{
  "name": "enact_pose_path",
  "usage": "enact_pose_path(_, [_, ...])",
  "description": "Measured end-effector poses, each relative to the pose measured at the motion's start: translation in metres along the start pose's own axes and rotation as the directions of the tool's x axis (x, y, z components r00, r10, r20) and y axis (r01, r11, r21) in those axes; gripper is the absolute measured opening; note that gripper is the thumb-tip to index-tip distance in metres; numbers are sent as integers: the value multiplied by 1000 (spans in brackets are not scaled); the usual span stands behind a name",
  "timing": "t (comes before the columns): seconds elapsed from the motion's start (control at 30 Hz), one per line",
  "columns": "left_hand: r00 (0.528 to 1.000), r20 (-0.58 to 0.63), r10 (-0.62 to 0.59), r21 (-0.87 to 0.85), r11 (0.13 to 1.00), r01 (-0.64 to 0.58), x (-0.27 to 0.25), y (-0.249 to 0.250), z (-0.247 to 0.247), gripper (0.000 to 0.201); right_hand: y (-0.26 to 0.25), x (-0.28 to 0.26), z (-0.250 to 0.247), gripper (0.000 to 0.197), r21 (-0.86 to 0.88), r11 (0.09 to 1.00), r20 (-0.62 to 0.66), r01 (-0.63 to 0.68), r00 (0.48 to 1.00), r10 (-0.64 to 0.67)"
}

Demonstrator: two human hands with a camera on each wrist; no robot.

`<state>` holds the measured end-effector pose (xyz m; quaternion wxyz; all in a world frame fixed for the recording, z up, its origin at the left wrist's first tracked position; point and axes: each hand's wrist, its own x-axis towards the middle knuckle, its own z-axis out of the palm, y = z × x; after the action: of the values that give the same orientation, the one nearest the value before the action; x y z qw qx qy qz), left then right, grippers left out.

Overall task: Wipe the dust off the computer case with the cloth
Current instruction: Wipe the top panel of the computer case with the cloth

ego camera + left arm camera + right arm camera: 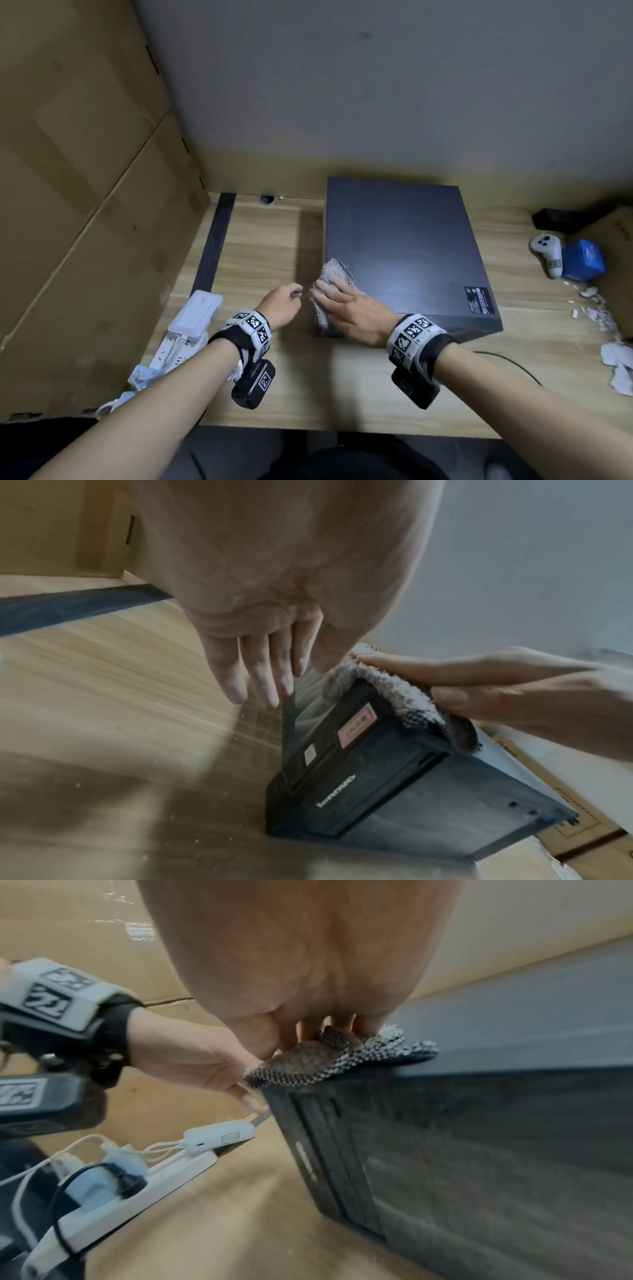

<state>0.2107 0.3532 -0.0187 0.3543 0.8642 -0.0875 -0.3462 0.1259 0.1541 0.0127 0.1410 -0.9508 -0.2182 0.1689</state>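
The black computer case [404,253] lies flat on the wooden desk [260,246]. A grey fluffy cloth [334,272] is draped over the case's near left corner and hangs down the side. My right hand [337,301] presses flat on the cloth with straight fingers. In the left wrist view the right thumb [452,699] lies against the cloth [387,688] at the case's [394,783] front edge. My left hand [289,299] hovers just left of the case, holding nothing; its fingers [260,680] point down, relaxed, close to the case's side.
Large cardboard boxes [78,192] wall off the left side. A white power strip with plugs and a white power bank [193,318] lies at the near left. A white controller [548,251], a blue box [582,262] and paper scraps [599,315] sit at the right.
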Motion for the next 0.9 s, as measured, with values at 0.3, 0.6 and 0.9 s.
enact_pose_path(0.3, [999, -1, 32, 39, 999, -32, -1, -4, 16, 31, -36, -24, 41, 53, -224, 974, -73, 31, 996, -49])
enact_pose_path(0.6, [982, -187, 29, 49, 999, -20, -20, 33, 15, 44, -9, -55, 33, 67, -83, 992, -77, -92, 993, 85])
enact_pose_path(0.9, [969, -188, 158, 310, 946, -94, -45, 58, 45, 57, 81, -159, 25, 75, -16, 948, -109, -318, 943, 314])
